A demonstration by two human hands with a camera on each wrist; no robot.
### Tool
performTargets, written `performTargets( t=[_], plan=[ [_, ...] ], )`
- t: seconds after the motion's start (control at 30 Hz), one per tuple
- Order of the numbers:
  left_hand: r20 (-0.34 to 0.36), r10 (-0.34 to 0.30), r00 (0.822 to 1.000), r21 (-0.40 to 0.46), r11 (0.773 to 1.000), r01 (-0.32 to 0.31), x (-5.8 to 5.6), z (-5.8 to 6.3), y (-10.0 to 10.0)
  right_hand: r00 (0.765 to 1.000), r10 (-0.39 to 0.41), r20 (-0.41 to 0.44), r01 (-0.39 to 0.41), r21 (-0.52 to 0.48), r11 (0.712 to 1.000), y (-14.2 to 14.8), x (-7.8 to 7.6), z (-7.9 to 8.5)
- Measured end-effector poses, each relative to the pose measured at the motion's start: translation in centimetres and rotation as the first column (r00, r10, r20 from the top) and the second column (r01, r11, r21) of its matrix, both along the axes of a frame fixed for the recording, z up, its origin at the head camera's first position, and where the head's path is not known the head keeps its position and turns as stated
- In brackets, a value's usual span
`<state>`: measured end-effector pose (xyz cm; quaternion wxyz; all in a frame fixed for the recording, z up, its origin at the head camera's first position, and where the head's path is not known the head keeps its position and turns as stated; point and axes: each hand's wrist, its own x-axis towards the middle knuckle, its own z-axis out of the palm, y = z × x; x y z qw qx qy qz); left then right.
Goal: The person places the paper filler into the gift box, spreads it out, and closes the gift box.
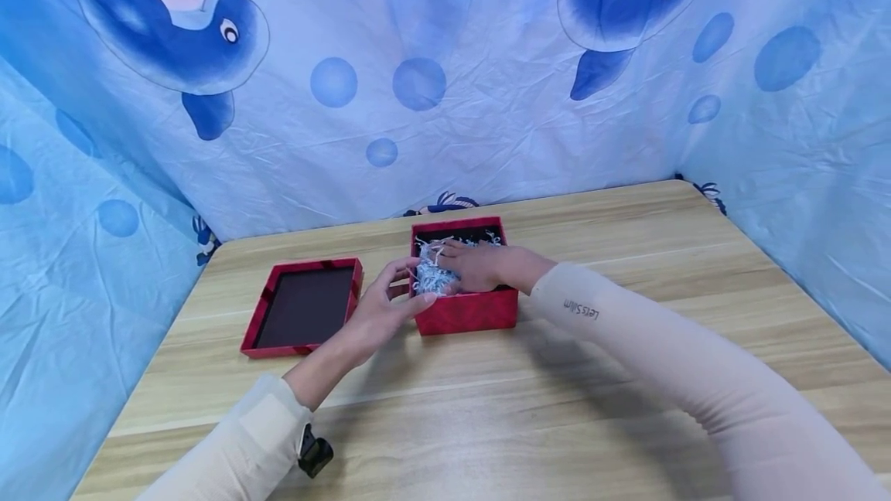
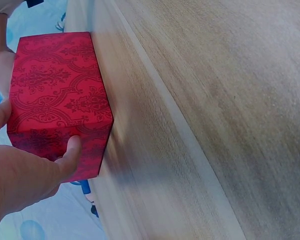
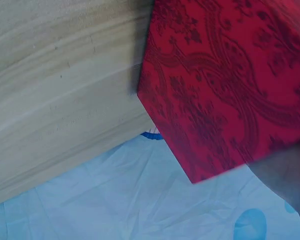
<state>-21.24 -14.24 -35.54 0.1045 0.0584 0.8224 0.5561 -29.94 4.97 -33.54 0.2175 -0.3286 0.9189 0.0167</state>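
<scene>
A red patterned box (image 1: 466, 314) stands on the table with its top uncovered, holding pale blue shredded paper (image 1: 433, 278). At its left end my left hand (image 1: 386, 300) holds the box, fingers bent at the rim and thumb near the front corner. The left wrist view shows that thumb (image 2: 72, 152) against the box's outer side. My right hand (image 1: 476, 265) reaches in over the front edge, fingers extended over the shredded paper; some fingertips are hidden there. In the right wrist view the box wall (image 3: 225, 90) covers most of that hand.
The red box lid (image 1: 353, 292) lies upturned on the table left of the box, its dark inside showing. A wood-grain table (image 1: 445, 424) extends around both. A blue curtain (image 1: 390, 153) with whale prints hangs behind the table's far edge and at the sides.
</scene>
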Motion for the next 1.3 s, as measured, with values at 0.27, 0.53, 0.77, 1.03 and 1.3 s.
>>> performTargets(
  t=[0.27,0.53,0.77,1.03,1.3],
  plan=[
    [0.004,0.004,1.0,-0.004,1.0,-0.004,-0.1,0.0,-0.5,1.0,0.019,-0.017,-0.02,-0.051,0.999,0.6,0.6,1.8],
    [0.015,0.011,1.0,0.004,1.0,-0.011,0.1,0.1,-0.6,1.0,-0.007,0.02,0.009,-0.119,0.993,1.2,0.4,2.1],
    [0.002,0.012,1.0,-0.004,1.0,-0.012,0.1,-0.1,-0.6,0.999,0.045,0.005,-0.045,-0.022,0.999,0.4,0.4,0.9],
    [-0.001,0.006,1.0,-0.007,1.0,-0.006,0.0,-0.4,-0.3,0.995,0.039,0.095,-0.046,0.074,0.996,-0.2,-1.0,-1.4],
    [-0.009,0.007,1.0,-0.009,1.0,-0.008,-0.1,-0.2,-0.2,0.992,0.016,0.128,-0.019,0.02,1.0,0.0,-2.4,-3.4]
  ],
)
